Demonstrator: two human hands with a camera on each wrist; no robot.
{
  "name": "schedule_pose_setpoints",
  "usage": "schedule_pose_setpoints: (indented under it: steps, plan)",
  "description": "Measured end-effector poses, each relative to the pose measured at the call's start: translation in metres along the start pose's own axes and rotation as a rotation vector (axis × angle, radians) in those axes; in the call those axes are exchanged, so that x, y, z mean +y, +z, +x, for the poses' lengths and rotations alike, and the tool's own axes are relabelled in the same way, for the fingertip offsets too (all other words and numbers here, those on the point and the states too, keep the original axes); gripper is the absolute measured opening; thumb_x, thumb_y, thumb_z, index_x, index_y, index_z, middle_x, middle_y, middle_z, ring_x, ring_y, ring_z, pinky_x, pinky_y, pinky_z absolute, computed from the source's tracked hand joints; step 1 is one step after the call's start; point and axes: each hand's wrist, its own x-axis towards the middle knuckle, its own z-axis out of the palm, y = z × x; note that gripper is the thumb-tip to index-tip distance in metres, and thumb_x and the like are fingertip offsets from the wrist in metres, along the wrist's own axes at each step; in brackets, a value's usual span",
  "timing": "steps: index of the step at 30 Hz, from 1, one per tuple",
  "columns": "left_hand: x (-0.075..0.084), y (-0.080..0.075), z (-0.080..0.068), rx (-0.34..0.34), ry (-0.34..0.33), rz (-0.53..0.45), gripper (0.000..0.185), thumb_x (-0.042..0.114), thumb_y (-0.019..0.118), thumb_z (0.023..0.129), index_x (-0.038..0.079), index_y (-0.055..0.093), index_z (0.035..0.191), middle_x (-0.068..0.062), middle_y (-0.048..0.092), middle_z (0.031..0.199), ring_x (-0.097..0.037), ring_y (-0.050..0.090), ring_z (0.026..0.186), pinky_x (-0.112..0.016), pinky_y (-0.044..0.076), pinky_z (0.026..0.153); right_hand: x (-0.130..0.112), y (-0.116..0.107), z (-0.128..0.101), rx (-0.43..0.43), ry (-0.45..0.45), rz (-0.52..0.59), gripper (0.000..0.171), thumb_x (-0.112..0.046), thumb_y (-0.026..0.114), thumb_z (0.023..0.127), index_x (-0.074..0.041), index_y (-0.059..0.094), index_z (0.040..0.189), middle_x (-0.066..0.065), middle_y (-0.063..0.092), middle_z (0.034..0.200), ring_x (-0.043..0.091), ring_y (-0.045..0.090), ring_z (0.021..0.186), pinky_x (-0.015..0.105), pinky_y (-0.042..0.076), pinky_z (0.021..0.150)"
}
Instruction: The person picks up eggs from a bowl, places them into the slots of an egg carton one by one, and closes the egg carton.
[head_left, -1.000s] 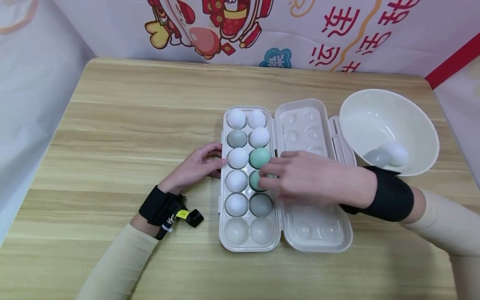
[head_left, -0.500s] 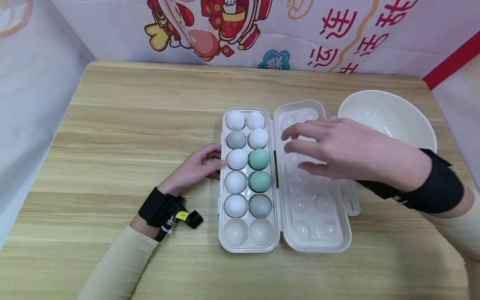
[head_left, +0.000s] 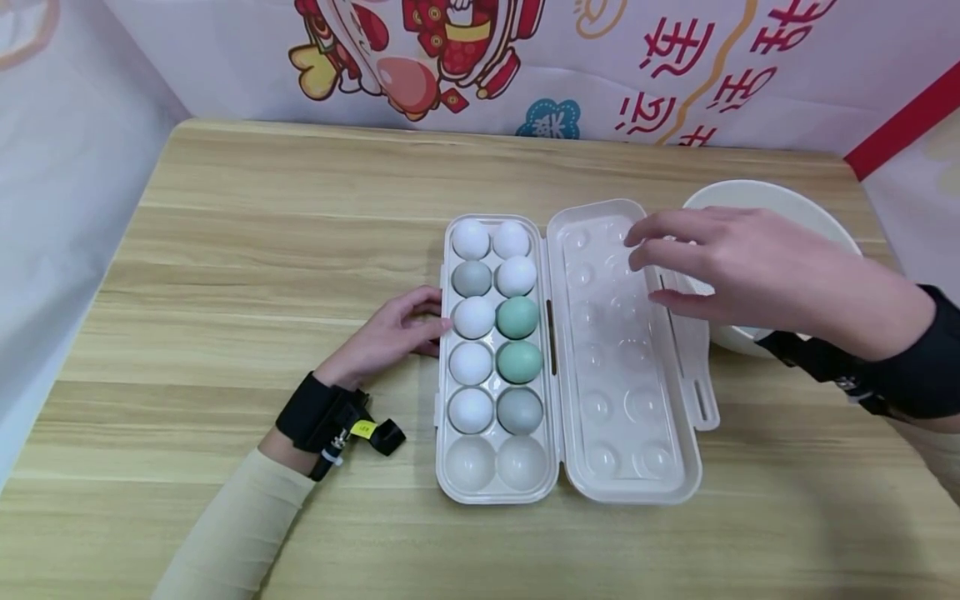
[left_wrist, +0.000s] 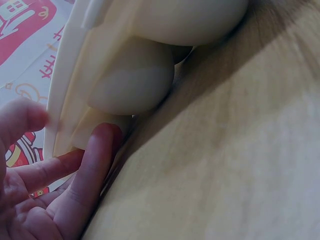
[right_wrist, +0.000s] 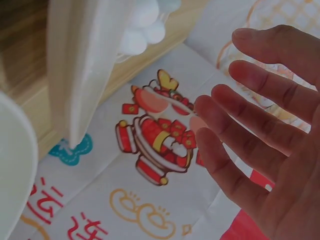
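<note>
In the head view, an egg carton [head_left: 498,493] lies open on the table, its lid [head_left: 615,333] folded flat to the right. White eggs [head_left: 472,363], grey eggs [head_left: 521,411] and two green eggs [head_left: 518,317] fill all but the two cups at the near end. My left hand [head_left: 397,333] holds the carton's left edge, thumb at the rim; its fingers [left_wrist: 95,165] reach under the rim beside the cups in the left wrist view. My right hand [head_left: 765,271], fingers spread and holding nothing, is raised over the lid's right side and the bowl [head_left: 772,193].
The cream bowl stands at the table's right, partly hidden by the right hand, which covers its inside. A handle flap [head_left: 701,392] sticks out from the lid's right edge. A printed cloth [head_left: 585,67] hangs behind the wooden table [head_left: 300,208].
My right hand has let go of a green egg in its cup and moved away to the right, over the lid towards the bowl. The left hand has stayed at the carton's edge.
</note>
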Motion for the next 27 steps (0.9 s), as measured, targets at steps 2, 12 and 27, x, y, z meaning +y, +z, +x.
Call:
schedule_pose_setpoints:
  steps: [2,12,27]
  plan:
    - [0.0,0.0,0.0,-0.002,0.001,-0.002,0.034,0.004,0.055,0.097,-0.006,0.046,0.128,-0.021,0.053,0.117,-0.024,0.061,0.096,-0.04,0.057,0.079,0.004,0.001,-0.005,-0.014,0.033,0.01,0.048,-0.009,0.091,0.059,-0.007,0.068,0.102,0.014,0.064,0.111,0.031,0.065,0.091,0.047,0.058,0.069]
    - [-0.002,-0.001,0.001,-0.006,-0.016,-0.002,0.032,0.005,0.054,0.098,-0.005,0.047,0.128,-0.021,0.053,0.118,-0.027,0.06,0.097,-0.042,0.057,0.079,0.026,0.011,-0.027,-0.025,0.124,0.013,0.052,-0.008,0.093,0.055,-0.009,0.068,0.101,0.009,0.065,0.107,0.026,0.063,0.09,0.043,0.059,0.066]
    - [-0.002,-0.001,0.001,-0.016,-0.003,-0.022,0.03,0.004,0.054,0.098,-0.005,0.048,0.125,-0.021,0.054,0.117,-0.027,0.062,0.095,-0.043,0.057,0.079,0.049,0.02,-0.054,-0.112,0.373,0.024,0.045,-0.006,0.088,0.065,-0.008,0.068,0.105,0.007,0.067,0.103,0.023,0.063,0.081,0.043,0.058,0.063]
